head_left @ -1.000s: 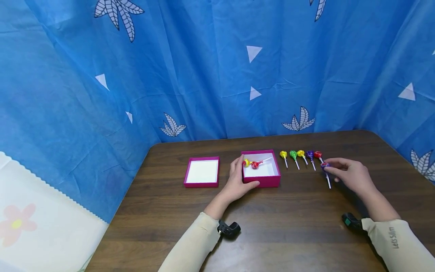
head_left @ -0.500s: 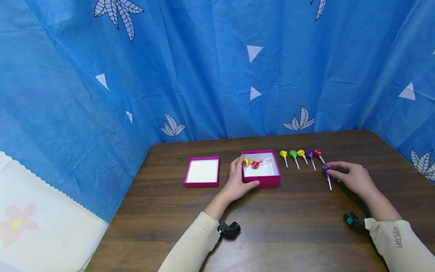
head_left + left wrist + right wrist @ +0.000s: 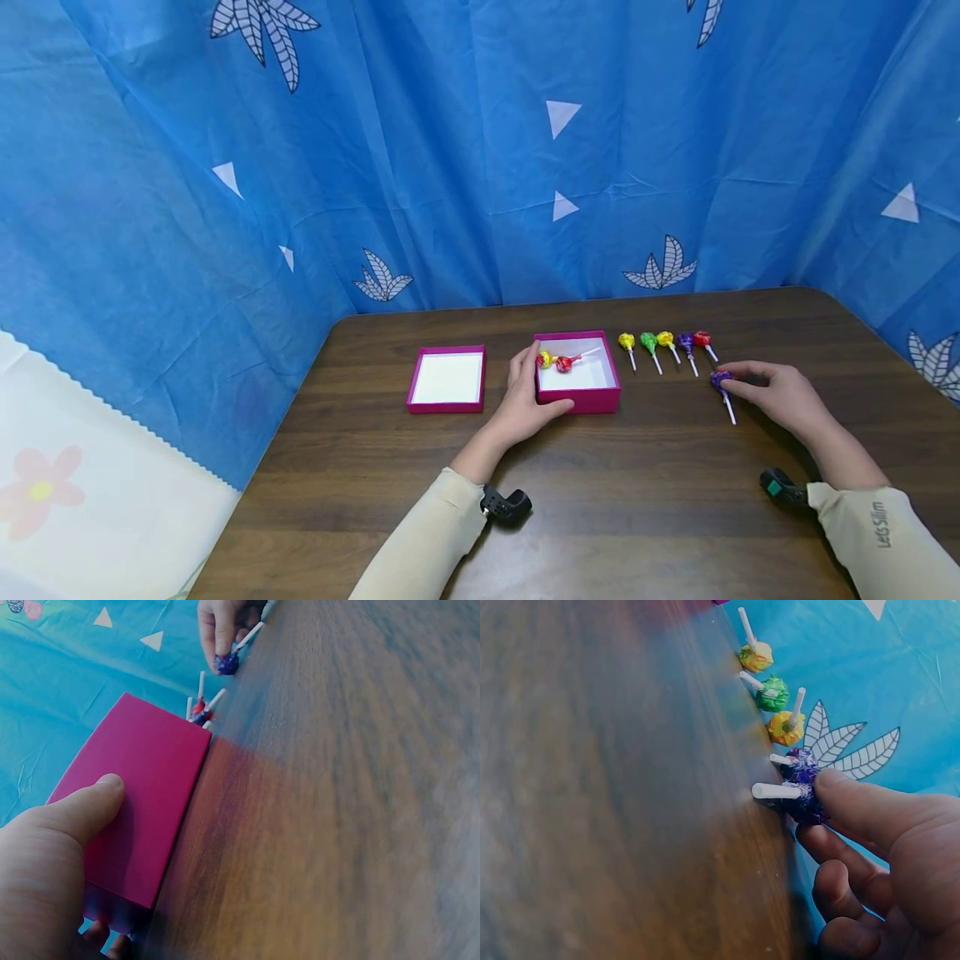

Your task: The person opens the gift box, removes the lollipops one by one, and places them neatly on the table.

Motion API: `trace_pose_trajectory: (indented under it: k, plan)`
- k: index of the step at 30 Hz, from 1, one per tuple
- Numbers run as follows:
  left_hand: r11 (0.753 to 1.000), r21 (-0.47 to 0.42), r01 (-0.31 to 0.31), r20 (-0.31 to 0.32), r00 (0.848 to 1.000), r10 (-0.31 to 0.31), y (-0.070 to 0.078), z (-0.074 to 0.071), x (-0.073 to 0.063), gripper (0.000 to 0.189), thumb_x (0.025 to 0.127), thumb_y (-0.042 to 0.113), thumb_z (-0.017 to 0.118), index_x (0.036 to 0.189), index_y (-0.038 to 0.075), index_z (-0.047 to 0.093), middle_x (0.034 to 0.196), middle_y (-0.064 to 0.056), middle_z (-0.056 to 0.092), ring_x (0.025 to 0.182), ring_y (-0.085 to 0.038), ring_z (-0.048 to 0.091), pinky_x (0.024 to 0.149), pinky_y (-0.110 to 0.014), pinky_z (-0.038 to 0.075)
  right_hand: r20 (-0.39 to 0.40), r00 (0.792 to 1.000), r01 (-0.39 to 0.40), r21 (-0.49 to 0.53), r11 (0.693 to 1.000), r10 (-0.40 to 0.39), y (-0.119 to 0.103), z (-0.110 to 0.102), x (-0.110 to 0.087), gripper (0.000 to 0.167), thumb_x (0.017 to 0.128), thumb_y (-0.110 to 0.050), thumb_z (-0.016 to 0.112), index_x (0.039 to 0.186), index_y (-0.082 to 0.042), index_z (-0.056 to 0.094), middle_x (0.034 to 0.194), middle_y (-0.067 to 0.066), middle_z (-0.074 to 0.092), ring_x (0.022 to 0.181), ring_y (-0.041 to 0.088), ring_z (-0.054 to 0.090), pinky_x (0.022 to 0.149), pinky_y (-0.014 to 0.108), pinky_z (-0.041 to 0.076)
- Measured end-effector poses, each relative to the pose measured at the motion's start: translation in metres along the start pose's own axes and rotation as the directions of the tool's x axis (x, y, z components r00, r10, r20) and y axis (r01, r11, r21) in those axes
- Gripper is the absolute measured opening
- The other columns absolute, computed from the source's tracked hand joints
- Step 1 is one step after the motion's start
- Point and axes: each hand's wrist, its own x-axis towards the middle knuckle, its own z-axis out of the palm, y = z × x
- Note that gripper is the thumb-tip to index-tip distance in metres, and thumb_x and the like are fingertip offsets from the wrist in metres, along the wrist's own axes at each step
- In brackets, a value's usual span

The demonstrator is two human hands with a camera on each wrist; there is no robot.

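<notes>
**Purple lolly pinched at its head, box steadied**

Head view: The right hand is seen at the right of the tabletop, its fingertips closed on the head of a purple lolly whose white stick points toward the near edge. This lolly lies just near of a row of five more lollies. The left hand is curled round the near-left corner of the open pink box, in which two lollies already lie. A pink lid rests to the left of the box, apart from it.

Left wrist view: The thumb is laid along the outer wall of the box, with fingers curled beneath the corner. For the step to go well, this hold is best kept firm, so that the box cannot slide.

Right wrist view: The forefinger is pressed on the wrapped head of the purple lolly; the thumb is hidden. Another purple lolly lies touching it or nearly so. A secure pinch on the head alone seems advisable, and a straight lift, so that the neighbour is not dragged out of the row.
</notes>
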Motion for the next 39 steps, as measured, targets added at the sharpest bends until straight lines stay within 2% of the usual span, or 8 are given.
trace_pose_trajectory:
  k: [15,22,35,37,39]
  plan:
    - [1.0,-0.003,-0.012,0.0,1.0,0.012,-0.0002,0.0004,-0.0012,0.108,0.083,0.038,0.079,0.161,0.029,0.004,0.162,0.0,0.012,0.148,-0.024,0.023,0.115,-0.052,0.041,0.006,1.0,0.001,0.031,1.0,-0.001,0.0025,0.003,0.0,0.065,0.097,-0.054,0.057,0.134,0.0,0.059,0.14,0.036,0.048,0.123,0.053,0.042,0.092,0.064,0.041]
    - [1.0,-0.006,-0.016,0.001,1.0,0.016,-0.0002,0.0002,-0.0009,0.108,0.083,0.039,0.079,0.161,0.028,0.004,0.162,-0.001,0.012,0.148,-0.025,0.023,0.116,-0.053,0.04,0.017,1.0,-0.009,0.028,1.0,0.009,0.0009,0.0025,-0.0003,0.068,0.097,-0.056,0.056,0.135,0.001,0.057,0.141,0.037,0.046,0.126,0.055,0.039,0.094,0.069,0.038]
    - [1.0,-0.006,-0.011,-0.005,1.0,0.011,-0.0006,0.001,0.0008,0.109,0.083,0.039,0.079,0.161,0.03,0.004,0.162,0.001,0.013,0.148,-0.023,0.023,0.115,-0.051,0.041,0.013,1.0,-0.016,0.033,0.999,0.016,-0.0017,0.0012,-0.0009,0.069,0.097,-0.056,0.056,0.137,0.001,0.056,0.142,0.037,0.045,0.125,0.054,0.039,0.094,0.068,0.039]
    - [1.0,-0.008,-0.01,-0.004,1.0,0.01,-0.0008,0.0011,0.0004,0.109,0.083,0.038,0.079,0.161,0.029,0.004,0.162,0.001,0.013,0.147,-0.023,0.024,0.114,-0.05,0.042,0.008,1.0,-0.025,0.033,0.999,0.025,-0.0019,0.0008,-0.001,0.07,0.096,-0.057,0.056,0.137,0.0,0.056,0.142,0.037,0.045,0.123,0.053,0.041,0.09,0.063,0.042]
    - [1.0,-0.011,-0.008,-0.003,1.0,0.008,-0.0011,0.0012,0.0001,0.108,0.083,0.038,0.079,0.161,0.029,0.005,0.162,0.001,0.013,0.147,-0.023,0.024,0.114,-0.051,0.042,-0.001,0.999,-0.035,0.026,0.999,0.035,-0.0021,-0.0005,-0.0011,0.072,0.096,-0.058,0.057,0.138,0.0,0.055,0.14,0.036,0.046,0.116,0.05,0.044,0.083,0.054,0.047]
